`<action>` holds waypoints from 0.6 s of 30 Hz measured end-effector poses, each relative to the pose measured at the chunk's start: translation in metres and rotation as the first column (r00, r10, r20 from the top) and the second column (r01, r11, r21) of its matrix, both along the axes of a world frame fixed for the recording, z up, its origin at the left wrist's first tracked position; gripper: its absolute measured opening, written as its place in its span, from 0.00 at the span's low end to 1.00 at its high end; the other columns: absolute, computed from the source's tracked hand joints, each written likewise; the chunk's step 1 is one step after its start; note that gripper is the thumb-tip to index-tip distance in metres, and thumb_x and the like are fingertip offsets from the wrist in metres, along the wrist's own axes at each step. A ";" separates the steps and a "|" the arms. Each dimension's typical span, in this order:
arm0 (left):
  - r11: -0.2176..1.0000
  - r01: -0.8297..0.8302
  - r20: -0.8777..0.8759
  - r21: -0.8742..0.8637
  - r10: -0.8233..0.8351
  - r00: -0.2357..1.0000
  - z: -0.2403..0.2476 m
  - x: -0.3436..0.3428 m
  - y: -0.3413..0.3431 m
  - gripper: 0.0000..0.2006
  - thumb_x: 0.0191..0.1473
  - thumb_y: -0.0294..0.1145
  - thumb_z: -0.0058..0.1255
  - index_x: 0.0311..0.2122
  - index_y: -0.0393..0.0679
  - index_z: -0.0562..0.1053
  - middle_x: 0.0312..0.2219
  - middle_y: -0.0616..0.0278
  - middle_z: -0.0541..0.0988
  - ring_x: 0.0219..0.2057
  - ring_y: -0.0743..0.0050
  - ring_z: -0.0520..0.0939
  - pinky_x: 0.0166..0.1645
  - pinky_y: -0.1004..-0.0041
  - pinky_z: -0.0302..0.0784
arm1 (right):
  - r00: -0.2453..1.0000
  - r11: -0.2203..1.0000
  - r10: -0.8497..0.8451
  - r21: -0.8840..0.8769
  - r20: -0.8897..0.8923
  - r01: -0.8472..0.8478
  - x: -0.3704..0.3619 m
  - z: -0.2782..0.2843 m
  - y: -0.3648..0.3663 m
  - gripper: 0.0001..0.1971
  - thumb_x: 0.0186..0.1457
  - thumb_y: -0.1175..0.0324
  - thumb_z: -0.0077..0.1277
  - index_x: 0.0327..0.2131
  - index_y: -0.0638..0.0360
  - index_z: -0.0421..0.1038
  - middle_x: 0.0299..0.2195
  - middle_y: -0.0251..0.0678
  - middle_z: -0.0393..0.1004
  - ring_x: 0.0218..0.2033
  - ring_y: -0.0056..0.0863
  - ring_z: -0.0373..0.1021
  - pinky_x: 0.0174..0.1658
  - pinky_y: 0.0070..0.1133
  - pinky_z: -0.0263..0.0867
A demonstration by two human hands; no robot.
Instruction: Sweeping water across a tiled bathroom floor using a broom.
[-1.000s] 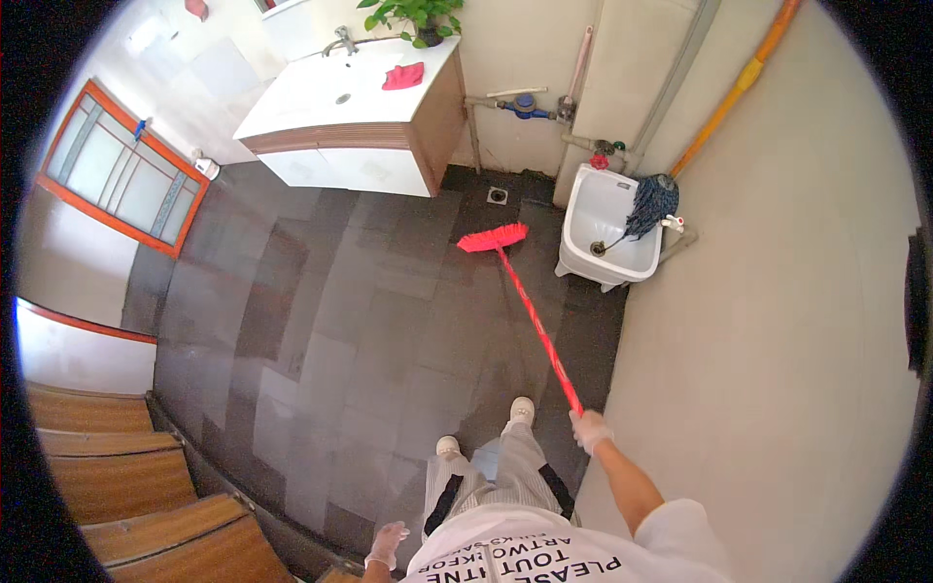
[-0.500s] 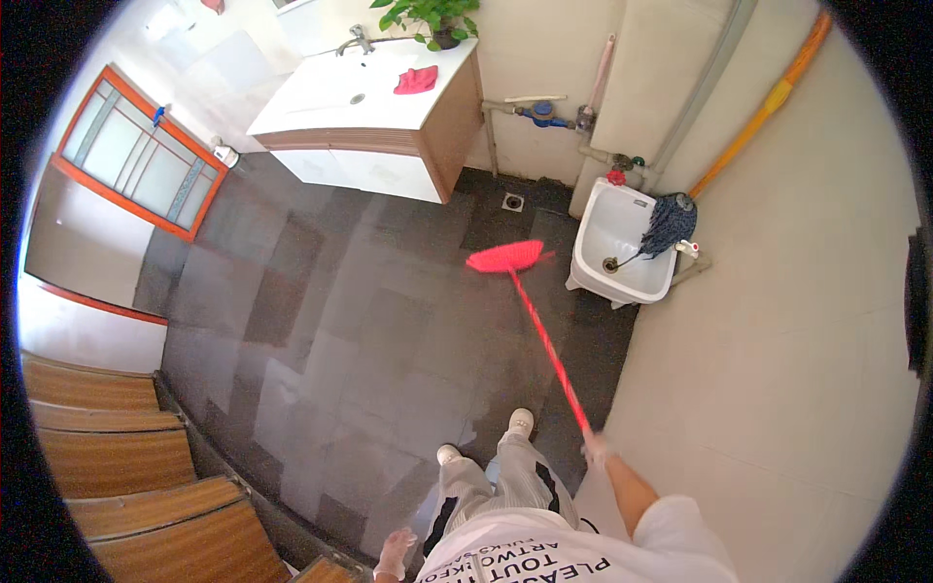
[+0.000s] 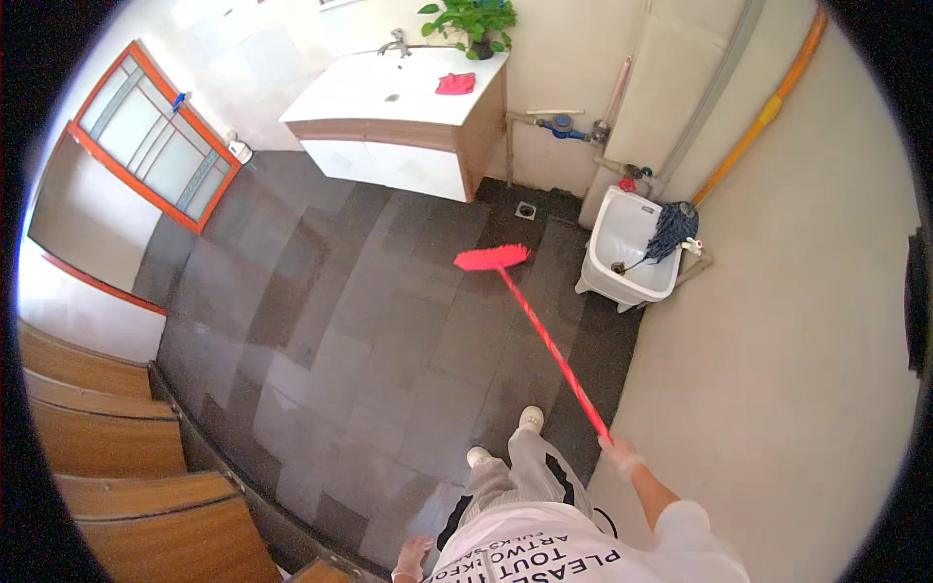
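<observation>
- Right now the right hand (image 3: pixel 618 453) is closed around the top end of a red broom (image 3: pixel 544 335), low and to the right of the person's body.
- From that grip the broom's long handle runs up and to the left across the dark tiled floor (image 3: pixel 321 321), so the long axis is a diagonal pointing away from the person.
- Its red brush head (image 3: pixel 493 257) sits at the far end, down at the floor, just left of the white mop sink (image 3: pixel 627 248) and well apart from the hands.
- Only the right hand has the broom; the left hand (image 3: pixel 412 558) hangs low beside the hip at the bottom edge, holding nothing that I can see, fingers loosely hanging, far from the handle.
- Two white shoes (image 3: pixel 505 437) stand on the floor between the hands, a little nearer the mop sink than the wooden stairs (image 3: pixel 107 457).
- A blue string mop (image 3: pixel 671 231) rests in the mop sink, leaning toward the wall to its right.
- Up and left of the mop sink, a small floor drain (image 3: pixel 526 209) shows by the wall.
- Farther left of the mop sink stands a white washbasin cabinet (image 3: pixel 408 126) with a red cloth (image 3: pixel 455 85) and a potted plant (image 3: pixel 473 19) on top.
- An orange-framed window (image 3: pixel 155 136) lies well to the left of the mop sink.
</observation>
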State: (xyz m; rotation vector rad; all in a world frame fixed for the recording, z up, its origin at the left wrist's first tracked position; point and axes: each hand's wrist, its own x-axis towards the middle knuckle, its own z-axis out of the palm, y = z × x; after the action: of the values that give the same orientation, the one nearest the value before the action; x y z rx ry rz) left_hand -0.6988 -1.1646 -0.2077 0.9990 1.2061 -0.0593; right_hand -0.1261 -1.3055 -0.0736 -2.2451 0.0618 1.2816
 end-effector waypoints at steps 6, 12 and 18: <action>0.984 0.031 0.056 0.174 -0.041 0.998 0.029 -0.015 0.003 0.13 0.39 0.35 0.43 0.33 0.44 0.67 0.31 0.63 0.71 0.33 0.71 0.71 0.39 0.73 0.64 | 0.955 0.901 0.278 -0.373 0.099 -0.224 -0.096 0.025 -0.105 0.22 0.43 0.49 0.42 0.16 0.61 0.67 0.11 0.34 0.64 0.13 0.24 0.62 0.16 0.24 0.56; 0.991 -0.134 -0.103 -0.015 0.131 0.986 0.070 -0.014 0.015 0.15 0.42 0.38 0.45 0.35 0.40 0.67 0.27 0.63 0.72 0.30 0.75 0.71 0.38 0.74 0.64 | 0.883 0.782 0.459 -0.516 0.097 -0.350 -0.175 0.022 -0.138 0.26 0.42 0.45 0.40 0.19 0.63 0.70 0.17 0.45 0.69 0.18 0.35 0.66 0.22 0.28 0.59; 0.977 -0.177 -0.225 -0.117 0.147 0.963 0.090 -0.022 0.042 0.16 0.42 0.36 0.45 0.37 0.40 0.66 0.27 0.64 0.72 0.30 0.77 0.71 0.36 0.77 0.65 | 0.997 0.942 0.079 -0.328 0.013 -0.070 -0.166 -0.026 -0.079 0.26 0.42 0.44 0.39 0.24 0.62 0.70 0.17 0.39 0.67 0.19 0.30 0.64 0.22 0.26 0.57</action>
State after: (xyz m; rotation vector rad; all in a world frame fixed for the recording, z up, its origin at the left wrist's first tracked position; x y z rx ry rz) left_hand -0.7203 -1.1227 -0.1182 0.7856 1.4599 -0.1218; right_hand -0.2922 -1.3849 -0.0999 -2.5664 0.1946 1.3639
